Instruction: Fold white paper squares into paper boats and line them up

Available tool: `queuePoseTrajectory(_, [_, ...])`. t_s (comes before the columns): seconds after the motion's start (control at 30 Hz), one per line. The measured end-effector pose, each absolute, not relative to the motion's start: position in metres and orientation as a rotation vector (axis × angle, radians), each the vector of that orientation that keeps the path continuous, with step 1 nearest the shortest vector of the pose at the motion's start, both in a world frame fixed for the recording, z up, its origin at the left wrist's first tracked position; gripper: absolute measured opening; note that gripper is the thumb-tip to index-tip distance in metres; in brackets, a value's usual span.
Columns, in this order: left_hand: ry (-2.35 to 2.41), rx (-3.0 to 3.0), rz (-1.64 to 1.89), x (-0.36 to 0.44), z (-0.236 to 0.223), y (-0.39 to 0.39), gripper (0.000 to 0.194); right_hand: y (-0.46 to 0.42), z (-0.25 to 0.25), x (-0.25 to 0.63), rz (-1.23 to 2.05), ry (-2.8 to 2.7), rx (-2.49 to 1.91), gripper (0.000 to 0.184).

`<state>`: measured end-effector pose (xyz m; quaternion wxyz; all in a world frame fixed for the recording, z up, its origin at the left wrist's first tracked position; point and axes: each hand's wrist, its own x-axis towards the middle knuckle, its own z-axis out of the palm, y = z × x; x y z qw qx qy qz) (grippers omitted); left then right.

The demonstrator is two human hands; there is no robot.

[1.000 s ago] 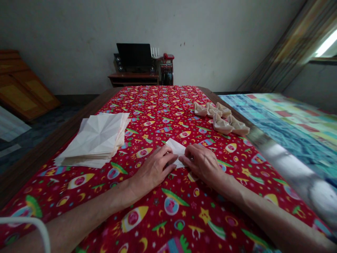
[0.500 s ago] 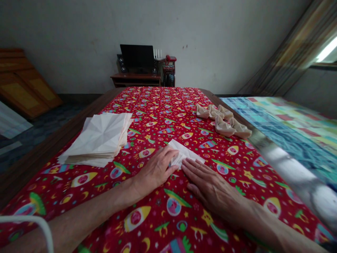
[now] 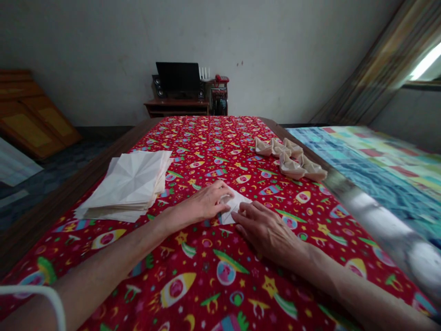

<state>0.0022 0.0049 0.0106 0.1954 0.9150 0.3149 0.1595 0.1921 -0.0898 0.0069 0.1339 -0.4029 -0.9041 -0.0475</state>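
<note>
A small folded sheet of white paper (image 3: 235, 201) lies on the red patterned cloth (image 3: 213, 289), partly covered by my fingers. On its left side, my left hand (image 3: 210, 202) has curled fingers and thumb holding the edge. My right hand (image 3: 263, 225) grips the right and near side, thumb towards the middle and fingers bent over the paper. Creases show on the paper between both hands. Its outer corners are hidden under the fingers.
A stack of creased paper squares (image 3: 126, 181) sits on the left. Several folded paper shapes (image 3: 292, 161) stand in two rows at the right. A white cable or tube (image 3: 51, 294) curves in at lower left. Beyond the table are a monitor (image 3: 177, 77) and a bed (image 3: 365, 161).
My right hand lay flatter on the paper half a second ago and now has bent fingers at its edge. My left hand has shifted slightly away from me. The paper looks smaller.
</note>
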Motion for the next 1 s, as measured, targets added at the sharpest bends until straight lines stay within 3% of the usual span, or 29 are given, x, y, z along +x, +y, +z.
queuePoseTrajectory(0.2, [0.895, 2.489, 0.387, 0.014, 0.011, 0.023, 0.002, -0.090, 0.006, 0.194, -0.122, -2.638, -1.194, 0.023])
queuePoseTrajectory(0.5, [1.022, 2.433, 0.438, 0.018, 0.015, 0.016, 0.007, -0.092, 0.001, 0.195, -0.190, -2.652, -1.173, 0.020])
queuePoseTrajectory(0.67, [1.059, 2.496, 0.419, 0.018, 0.013, 0.014, 0.003, -0.093, 0.002, 0.195, -0.179, -2.644, -1.171, 0.030])
queuePoseTrajectory(0.9, [1.127, 2.559, 0.589, 0.014, -0.005, 0.014, 0.043, -0.088, 0.007, 0.191, -0.010, -2.604, -1.309, 0.031])
queuePoseTrajectory(1.0, [1.093, 2.621, 0.760, 0.003, -0.005, 0.004, 0.041, -0.087, 0.004, 0.190, -0.019, -2.603, -1.306, 0.028])
